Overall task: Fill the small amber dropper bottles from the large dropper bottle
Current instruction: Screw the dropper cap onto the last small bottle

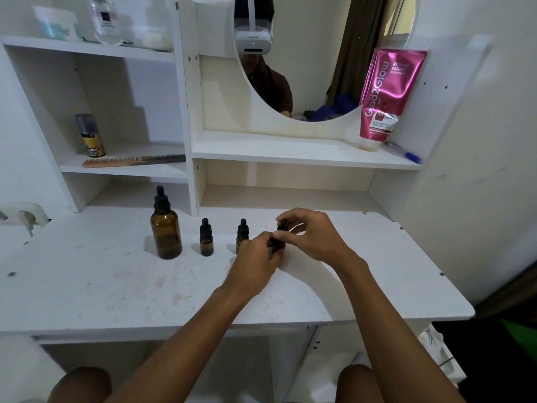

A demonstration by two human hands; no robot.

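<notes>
Now reaching forward over the desk (116, 286), left hand (255, 257) curling fingers around a small bottle (279, 242), right hand (308, 234) pinching its black cap (282, 226). Further left, standing capped: two small bottles (206, 239) (242, 232), then the large bottle (165, 228), contents unclear.

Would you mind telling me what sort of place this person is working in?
Most likely a home dressing table or vanity in a bedroom: a white desk with shelves, a round mirror above it, and toiletries such as a pink body-serum tube and a comb.
</notes>
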